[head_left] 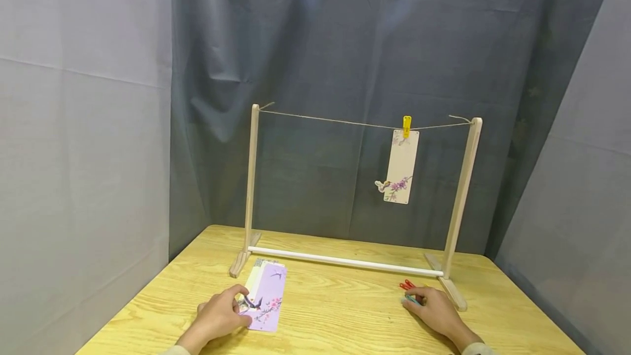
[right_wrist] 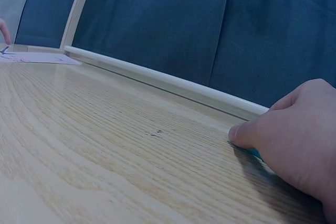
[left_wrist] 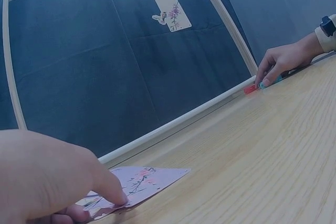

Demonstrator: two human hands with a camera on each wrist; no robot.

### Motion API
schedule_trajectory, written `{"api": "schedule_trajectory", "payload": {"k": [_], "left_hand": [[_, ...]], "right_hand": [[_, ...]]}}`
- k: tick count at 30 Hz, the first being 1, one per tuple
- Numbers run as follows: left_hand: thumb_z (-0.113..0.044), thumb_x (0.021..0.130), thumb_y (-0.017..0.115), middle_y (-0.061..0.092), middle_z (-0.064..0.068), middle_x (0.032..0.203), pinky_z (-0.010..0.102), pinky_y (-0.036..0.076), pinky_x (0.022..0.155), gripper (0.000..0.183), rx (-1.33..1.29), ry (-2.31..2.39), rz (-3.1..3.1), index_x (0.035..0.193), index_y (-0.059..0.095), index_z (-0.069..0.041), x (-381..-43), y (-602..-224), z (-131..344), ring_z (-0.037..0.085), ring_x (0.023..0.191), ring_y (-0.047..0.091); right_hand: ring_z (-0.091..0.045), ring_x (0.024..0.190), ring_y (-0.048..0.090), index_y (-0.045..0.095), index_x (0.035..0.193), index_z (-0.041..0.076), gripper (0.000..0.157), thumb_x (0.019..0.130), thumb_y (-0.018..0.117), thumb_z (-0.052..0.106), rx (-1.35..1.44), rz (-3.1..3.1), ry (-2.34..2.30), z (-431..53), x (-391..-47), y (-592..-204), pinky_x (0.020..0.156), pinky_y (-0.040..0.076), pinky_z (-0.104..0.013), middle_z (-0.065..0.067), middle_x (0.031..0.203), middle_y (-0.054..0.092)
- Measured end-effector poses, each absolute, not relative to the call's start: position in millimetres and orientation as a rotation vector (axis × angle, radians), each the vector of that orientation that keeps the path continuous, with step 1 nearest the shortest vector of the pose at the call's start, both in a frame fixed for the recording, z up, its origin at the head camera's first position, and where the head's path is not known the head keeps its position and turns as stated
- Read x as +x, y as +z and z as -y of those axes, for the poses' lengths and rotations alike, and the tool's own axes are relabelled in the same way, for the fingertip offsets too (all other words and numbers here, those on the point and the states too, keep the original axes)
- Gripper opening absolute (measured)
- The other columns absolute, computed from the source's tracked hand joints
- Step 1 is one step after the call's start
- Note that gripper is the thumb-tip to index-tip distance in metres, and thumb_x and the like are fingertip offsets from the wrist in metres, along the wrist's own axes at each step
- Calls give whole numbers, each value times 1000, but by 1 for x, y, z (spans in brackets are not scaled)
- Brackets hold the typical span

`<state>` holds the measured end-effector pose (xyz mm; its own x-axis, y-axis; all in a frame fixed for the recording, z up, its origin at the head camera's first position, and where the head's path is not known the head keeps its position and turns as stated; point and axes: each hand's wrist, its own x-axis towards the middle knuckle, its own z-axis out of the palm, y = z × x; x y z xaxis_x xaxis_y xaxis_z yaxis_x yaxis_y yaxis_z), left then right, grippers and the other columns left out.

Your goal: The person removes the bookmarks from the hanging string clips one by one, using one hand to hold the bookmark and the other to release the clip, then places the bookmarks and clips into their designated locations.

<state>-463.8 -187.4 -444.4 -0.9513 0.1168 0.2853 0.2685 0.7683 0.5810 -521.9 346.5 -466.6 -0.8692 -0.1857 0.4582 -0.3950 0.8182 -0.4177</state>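
Note:
My left hand (head_left: 219, 311) is at the left edge of a purple bookmark card (head_left: 276, 289) printed with swallows and pink blossom, gripping it between thumb and fingers. Beneath it, pale cards (head_left: 254, 278) show along one side. Over on the right, my right hand (head_left: 434, 308) pinches a teal clothespin (head_left: 412, 299), mostly covered by the fingers. Red clothespins (head_left: 407, 284) lie just beyond those fingertips. A cream bookmark card (head_left: 401, 166) with purple flowers and a bird hangs from the string (head_left: 335, 120), held by a yellow clothespin (head_left: 406, 126).
A wooden frame with a left post (head_left: 251, 174), a right post (head_left: 463, 196) and a white bottom bar (head_left: 345, 261) stands towards the back of the wood-grain table (head_left: 340, 311). Behind it hangs a dark grey curtain (head_left: 315, 190); lighter cloth (head_left: 84, 152) flanks the table.

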Motion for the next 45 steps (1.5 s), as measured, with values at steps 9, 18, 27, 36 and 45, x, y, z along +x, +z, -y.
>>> {"api": "schedule_trajectory", "payload": {"k": [9,18,27,36,45], "left_hand": [[-25,76,90,55,-5,75,52,34,72,54,-326,-954,2722,123,66,-13,-465,-446,188,16,67,50],[-24,76,90,54,-4,74,51,34,72,55,-326,-965,2718,124,66,-12,-464,-446,189,16,66,50],[-24,76,91,54,-4,74,48,33,71,56,-317,-967,2723,124,66,-12,-466,-446,190,16,66,49],[-21,74,90,55,-3,76,54,35,76,54,-298,-1042,2723,122,66,-13,-465,-444,191,17,67,50],[-21,75,90,54,-3,77,54,36,76,55,-309,-1032,2719,123,66,-11,-465,-444,191,18,68,50]], "right_hand": [[-7,75,54,79,108,9,33,91,80,38,424,2613,720,-347,-522,-467,72,52,-31,10,87,66],[-7,75,54,79,108,11,33,90,81,39,438,2602,707,-348,-525,-470,70,52,-31,9,89,67],[-8,73,51,79,108,11,33,90,81,37,428,2605,710,-347,-525,-470,69,50,-30,10,86,64],[-9,76,53,79,109,11,33,90,82,37,413,2611,716,-347,-525,-470,72,52,-32,9,89,66],[-8,73,52,79,108,11,33,90,81,39,430,2604,704,-349,-526,-471,70,51,-31,11,83,63]]}}
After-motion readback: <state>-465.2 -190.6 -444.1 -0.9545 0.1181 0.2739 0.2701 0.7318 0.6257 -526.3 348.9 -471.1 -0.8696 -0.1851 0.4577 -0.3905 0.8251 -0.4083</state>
